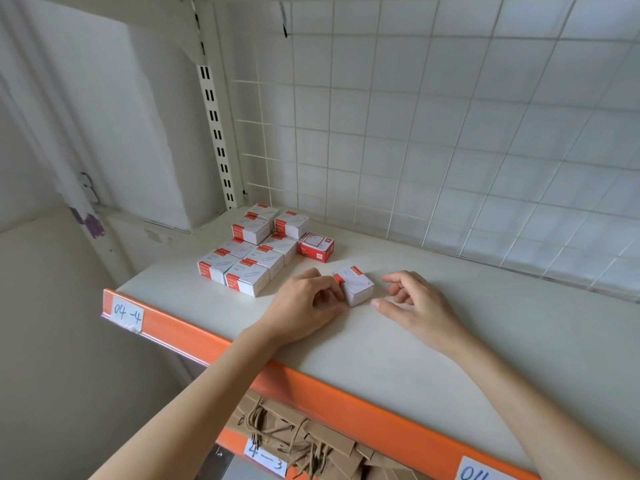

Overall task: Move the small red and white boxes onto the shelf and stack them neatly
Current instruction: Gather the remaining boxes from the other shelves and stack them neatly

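Your way in over the orange front edge is open, and the shelf lies bare to the right of the loose box. To the left, the stacked boxes fill the back corner, with a red box just beside them. The wire grid closes off the back.
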`<state>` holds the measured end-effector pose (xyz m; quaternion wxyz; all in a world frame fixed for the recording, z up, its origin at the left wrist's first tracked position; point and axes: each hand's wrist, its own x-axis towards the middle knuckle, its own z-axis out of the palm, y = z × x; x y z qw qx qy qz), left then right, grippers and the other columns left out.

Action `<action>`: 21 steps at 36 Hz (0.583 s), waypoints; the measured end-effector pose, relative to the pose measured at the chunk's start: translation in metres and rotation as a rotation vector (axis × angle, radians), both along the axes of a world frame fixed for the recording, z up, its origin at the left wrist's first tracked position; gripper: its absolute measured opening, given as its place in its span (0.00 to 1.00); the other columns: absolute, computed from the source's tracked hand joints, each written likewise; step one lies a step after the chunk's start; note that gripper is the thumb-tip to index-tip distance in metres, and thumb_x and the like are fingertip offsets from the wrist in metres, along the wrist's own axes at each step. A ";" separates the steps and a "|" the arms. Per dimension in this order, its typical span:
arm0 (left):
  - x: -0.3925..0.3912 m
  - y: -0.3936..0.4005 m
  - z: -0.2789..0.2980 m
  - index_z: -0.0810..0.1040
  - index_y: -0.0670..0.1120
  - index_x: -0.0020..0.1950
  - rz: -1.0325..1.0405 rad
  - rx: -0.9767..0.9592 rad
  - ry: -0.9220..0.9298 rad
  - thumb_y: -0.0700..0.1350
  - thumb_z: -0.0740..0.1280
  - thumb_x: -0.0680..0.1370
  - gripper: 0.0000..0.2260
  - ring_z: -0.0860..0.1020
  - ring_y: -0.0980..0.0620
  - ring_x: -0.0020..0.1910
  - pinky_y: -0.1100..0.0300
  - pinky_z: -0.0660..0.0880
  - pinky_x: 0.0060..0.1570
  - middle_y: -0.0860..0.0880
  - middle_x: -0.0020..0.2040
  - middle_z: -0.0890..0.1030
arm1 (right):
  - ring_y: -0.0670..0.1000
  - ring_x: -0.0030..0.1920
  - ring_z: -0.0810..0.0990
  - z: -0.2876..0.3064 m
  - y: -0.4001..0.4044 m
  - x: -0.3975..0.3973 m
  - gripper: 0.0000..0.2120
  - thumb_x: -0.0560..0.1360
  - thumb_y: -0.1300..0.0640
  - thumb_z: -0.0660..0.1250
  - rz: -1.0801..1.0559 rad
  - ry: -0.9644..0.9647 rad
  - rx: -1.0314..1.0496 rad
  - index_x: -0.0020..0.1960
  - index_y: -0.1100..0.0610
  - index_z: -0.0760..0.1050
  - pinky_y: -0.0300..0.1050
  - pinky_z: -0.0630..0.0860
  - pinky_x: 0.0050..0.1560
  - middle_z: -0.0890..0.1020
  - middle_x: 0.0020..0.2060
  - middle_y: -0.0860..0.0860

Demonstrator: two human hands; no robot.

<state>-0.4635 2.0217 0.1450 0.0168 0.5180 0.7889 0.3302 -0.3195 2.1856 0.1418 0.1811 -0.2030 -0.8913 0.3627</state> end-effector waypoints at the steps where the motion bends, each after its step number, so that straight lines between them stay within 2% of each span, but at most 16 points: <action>1: 0.000 0.000 0.001 0.81 0.49 0.47 0.001 0.004 0.002 0.45 0.71 0.72 0.05 0.72 0.58 0.34 0.67 0.68 0.40 0.52 0.40 0.73 | 0.45 0.48 0.73 0.003 -0.003 -0.001 0.21 0.70 0.46 0.72 -0.001 -0.057 0.020 0.59 0.50 0.70 0.35 0.69 0.51 0.74 0.50 0.47; 4: 0.000 -0.002 0.004 0.81 0.47 0.48 -0.020 -0.013 0.030 0.42 0.69 0.74 0.05 0.72 0.61 0.34 0.73 0.66 0.39 0.52 0.40 0.72 | 0.48 0.57 0.71 0.019 -0.008 -0.012 0.32 0.68 0.37 0.70 0.003 -0.244 0.073 0.64 0.51 0.65 0.42 0.69 0.59 0.71 0.57 0.49; 6: -0.002 -0.004 0.006 0.81 0.47 0.49 -0.045 -0.049 0.058 0.41 0.68 0.74 0.05 0.71 0.60 0.34 0.74 0.66 0.39 0.52 0.41 0.71 | 0.49 0.61 0.71 0.028 -0.013 -0.024 0.35 0.67 0.35 0.69 0.015 -0.313 0.100 0.65 0.51 0.63 0.43 0.69 0.59 0.70 0.60 0.49; 9: -0.009 -0.010 0.016 0.81 0.47 0.48 -0.069 -0.117 0.126 0.43 0.67 0.75 0.05 0.74 0.53 0.36 0.68 0.69 0.39 0.52 0.41 0.73 | 0.48 0.60 0.71 0.032 -0.026 -0.040 0.30 0.68 0.36 0.68 0.028 -0.279 0.095 0.62 0.52 0.66 0.40 0.67 0.52 0.71 0.59 0.47; 11: -0.016 -0.021 0.027 0.81 0.47 0.47 -0.076 -0.157 0.185 0.44 0.66 0.77 0.05 0.73 0.53 0.37 0.60 0.73 0.40 0.51 0.42 0.75 | 0.49 0.59 0.72 0.032 -0.036 -0.050 0.23 0.70 0.42 0.68 0.045 -0.235 0.128 0.58 0.53 0.68 0.40 0.66 0.49 0.73 0.58 0.48; 13: -0.024 -0.035 0.036 0.80 0.46 0.46 -0.078 -0.157 0.215 0.44 0.66 0.77 0.05 0.72 0.55 0.37 0.57 0.75 0.40 0.52 0.42 0.75 | 0.49 0.56 0.72 0.034 -0.043 -0.063 0.18 0.70 0.45 0.69 0.075 -0.207 0.163 0.54 0.52 0.69 0.41 0.66 0.48 0.74 0.57 0.50; 18: -0.047 -0.071 0.046 0.80 0.46 0.44 -0.063 -0.168 0.220 0.43 0.66 0.76 0.03 0.74 0.54 0.36 0.54 0.75 0.40 0.53 0.40 0.75 | 0.51 0.54 0.73 0.052 -0.062 -0.105 0.20 0.71 0.46 0.70 0.103 -0.081 0.269 0.57 0.55 0.70 0.43 0.68 0.50 0.72 0.55 0.50; 21: -0.058 -0.088 0.046 0.80 0.45 0.43 -0.063 -0.136 0.209 0.40 0.67 0.75 0.03 0.75 0.54 0.36 0.54 0.75 0.40 0.51 0.40 0.78 | 0.54 0.56 0.74 0.061 -0.073 -0.131 0.21 0.72 0.49 0.69 0.092 -0.098 0.310 0.62 0.55 0.70 0.43 0.69 0.51 0.69 0.58 0.52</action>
